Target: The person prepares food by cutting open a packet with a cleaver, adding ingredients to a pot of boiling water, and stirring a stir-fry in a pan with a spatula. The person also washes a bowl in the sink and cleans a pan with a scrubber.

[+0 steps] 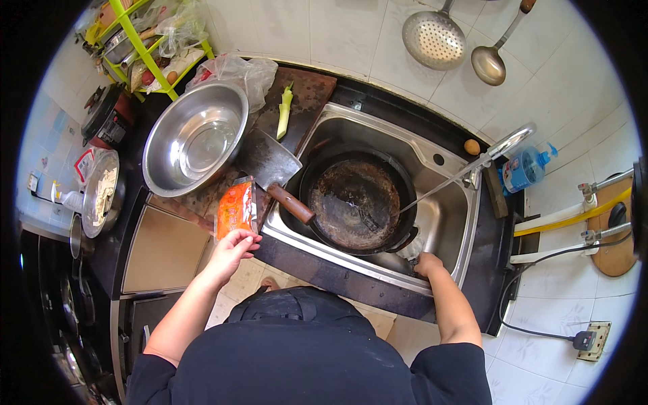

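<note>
My left hand [233, 255] pinches the near edge of an orange food packet [236, 210], which is over the near edge of the dark cutting board [316, 86]. Beside the packet lies a cleaver [273, 162] with a wooden handle, its handle end over the sink rim. My right hand [429, 265] is low in the steel sink [450, 223], by a whitish, crumpled thing [412, 248] near the wok's handle; its fingers are mostly hidden, so its grip cannot be told. The black wok [357, 202] sits in the sink, with water running into it from the faucet [506, 144].
A large steel basin [197, 139], a plastic bag [248, 76] and a green vegetable stalk [285, 112] are on the left. A blue soap bottle [524, 169] and a round brown thing [472, 147] stand behind the sink. A skimmer [434, 40] and a ladle [488, 66] hang on the wall.
</note>
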### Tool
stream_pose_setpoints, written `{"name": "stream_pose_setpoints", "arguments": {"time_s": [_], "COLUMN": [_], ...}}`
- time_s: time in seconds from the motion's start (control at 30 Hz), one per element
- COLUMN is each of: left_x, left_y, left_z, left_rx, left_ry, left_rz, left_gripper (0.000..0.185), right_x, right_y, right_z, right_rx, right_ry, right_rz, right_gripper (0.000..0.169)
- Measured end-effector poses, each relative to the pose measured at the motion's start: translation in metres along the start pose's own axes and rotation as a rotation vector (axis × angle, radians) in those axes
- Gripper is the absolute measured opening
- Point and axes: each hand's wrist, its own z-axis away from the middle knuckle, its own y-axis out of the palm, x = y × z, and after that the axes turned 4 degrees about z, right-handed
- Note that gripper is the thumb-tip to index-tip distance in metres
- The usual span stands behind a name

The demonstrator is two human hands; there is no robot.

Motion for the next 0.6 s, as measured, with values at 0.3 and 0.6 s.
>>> {"name": "stream_pose_setpoints", "arguments": {"time_s": [0.3, 0.6], "left_x": [0.03, 0.031], "left_y": [-0.035, -0.056], "left_z": [0.012, 0.014], "left_rx": [-0.055, -0.096], "left_ry": [-0.021, 0.048], "left_rz": [0.05, 0.158], "left_gripper": [0.017, 0.018], "right_x": [0.04, 0.138], "right_y": [-0.125, -0.15], "right_z": [0.118, 0.138], "right_rx": [-0.235, -0.605], "right_ry": [0.106, -0.303], "right_rz": [-0.162, -0.375], "right_gripper": [0.034, 0.03]}}
